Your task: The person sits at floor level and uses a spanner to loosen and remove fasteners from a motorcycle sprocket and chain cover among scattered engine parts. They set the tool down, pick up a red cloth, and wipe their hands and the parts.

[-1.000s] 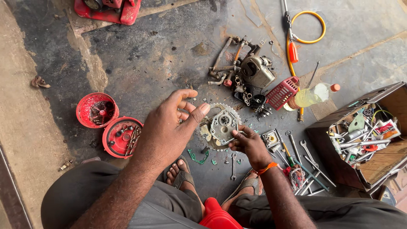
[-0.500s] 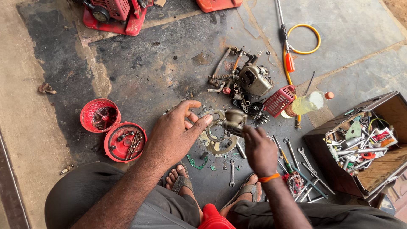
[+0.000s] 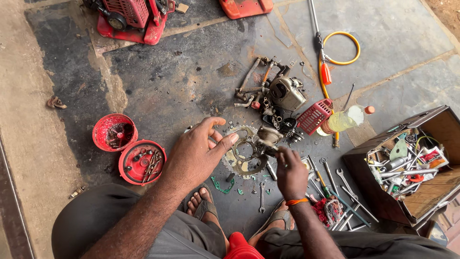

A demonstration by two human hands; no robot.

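So the floor (image 3: 182, 81) is taken up mostly by dark stained concrete, with a red engine unit (image 3: 132, 19) seen at the upper left and a toolbox (image 3: 421, 168) full of tools at the right edge. Dead centre of the frame, a round flat metal housing (image 3: 244, 156) is found lying face up, no real long axis to it. The left hand (image 3: 196, 156) is laid on its left rim, fingers spread, thumb stretched toward the middle. The small metal part (image 3: 268, 136) at the housing's upper right is met by the right hand (image 3: 290, 172) from below, grip pinched on something thin there; what exactly can't be made out. Two red lids (image 3: 129, 148) are parked at the left.
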